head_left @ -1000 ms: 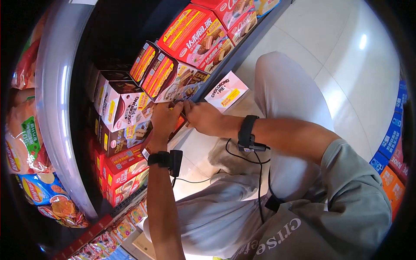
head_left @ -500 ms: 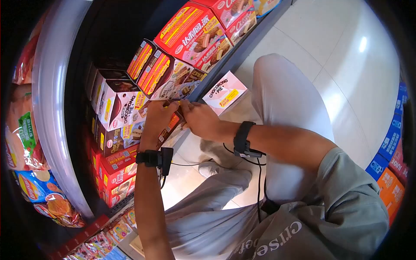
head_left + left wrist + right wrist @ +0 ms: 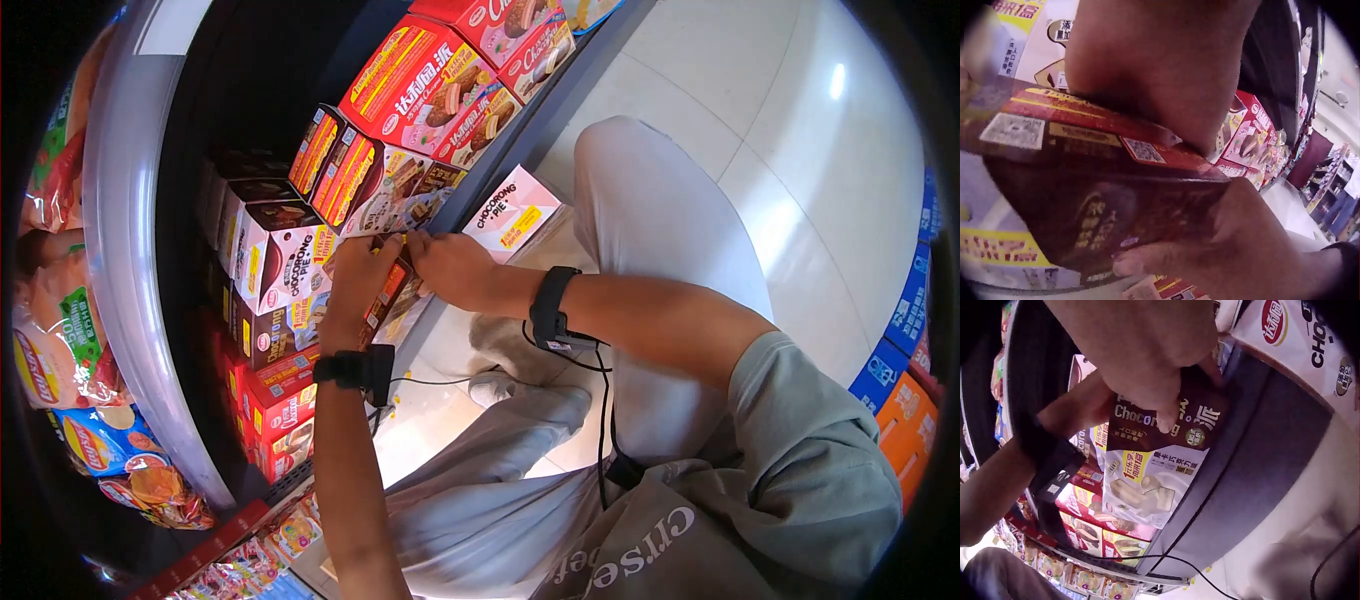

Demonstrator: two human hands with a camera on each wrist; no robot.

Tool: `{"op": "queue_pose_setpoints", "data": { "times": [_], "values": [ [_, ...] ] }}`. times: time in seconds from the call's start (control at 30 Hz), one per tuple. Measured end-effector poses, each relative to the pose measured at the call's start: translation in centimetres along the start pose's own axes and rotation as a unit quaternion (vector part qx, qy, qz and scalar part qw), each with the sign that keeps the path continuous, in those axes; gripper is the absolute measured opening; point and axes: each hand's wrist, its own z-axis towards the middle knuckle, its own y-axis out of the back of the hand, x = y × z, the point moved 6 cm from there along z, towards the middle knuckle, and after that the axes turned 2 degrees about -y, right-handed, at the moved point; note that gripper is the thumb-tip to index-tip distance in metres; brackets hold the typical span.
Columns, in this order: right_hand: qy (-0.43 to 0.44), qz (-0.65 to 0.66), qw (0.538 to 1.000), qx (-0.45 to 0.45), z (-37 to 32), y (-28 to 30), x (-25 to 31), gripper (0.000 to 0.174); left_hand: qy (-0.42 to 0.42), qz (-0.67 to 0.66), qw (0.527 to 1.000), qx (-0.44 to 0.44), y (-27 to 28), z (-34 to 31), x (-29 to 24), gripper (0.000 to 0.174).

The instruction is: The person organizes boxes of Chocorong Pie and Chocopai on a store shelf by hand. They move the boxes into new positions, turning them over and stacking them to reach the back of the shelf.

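A brown and white pie box (image 3: 391, 298) (image 3: 1140, 487) stands tilted in the head view, at the shelf's front edge. My left hand (image 3: 356, 282) grips its upper left part; in the left wrist view that hand (image 3: 1160, 69) crosses above the box's brown face (image 3: 1104, 219), its fingertips hidden. From the other side my right hand (image 3: 455, 270) holds the box near the top, close to the left fingers. The right wrist view has the right hand's fingers (image 3: 1165, 415) bent onto the brown front. A thumb of the right hand (image 3: 1235, 250) lies along the box in the left wrist view.
Stacked pie boxes, white (image 3: 283, 262) and red (image 3: 278, 410), fill the shelf at left, with more red boxes (image 3: 418, 85) farther up. A pink and white box (image 3: 510, 212) lies beyond the shelf edge near the knee. Cables hang from both wrists.
The view has shifted slightly, so the shelf boxes appear farther left. Both hands keep hold of the box, whose narrow orange and brown side shows more between them.
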Motion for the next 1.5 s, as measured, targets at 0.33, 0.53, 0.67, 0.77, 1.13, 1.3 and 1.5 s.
{"op": "queue_pose_setpoints", "data": {
  "times": [0.33,0.53,0.67,0.77,1.13,1.3,1.5],
  "values": [
    [0.033,-0.022,0.999,-0.037,0.3,0.0,0.1,0.029,-0.017,0.018,1.0,-0.001,0.3,-0.5,-0.6,0.032],
    [0.026,-0.018,0.999,-0.018,0.1,0.4,0.2,0.033,0.004,-0.021,1.0,0.019,0.4,-0.4,-0.6,0.028],
    [0.052,-0.021,0.998,0.0,0.3,0.4,0.4,0.047,0.009,-0.039,0.999,0.021,0.4,-0.3,-0.8,0.029],
    [0.063,-0.05,0.996,0.03,0.6,-0.2,0.4,0.074,0.015,-0.059,0.998,0.017,0.2,-0.1,0.0,0.029],
    [0.065,0.024,0.998,-0.01,0.6,0.2,0.2,0.014,0.036,-0.208,0.977,0.032,-1.2,0.6,3.8,0.029],
    [0.081,0.008,0.997,-0.006,0.9,-0.4,0.3,0.045,0.031,-0.203,0.977,0.052,-1.0,0.7,3.8,0.029],
    [0.069,0.01,0.997,-0.02,0.9,-0.2,0.2,0.044,0.065,-0.156,0.983,0.07,-0.9,1.1,4.6,0.03]
  ]
}}
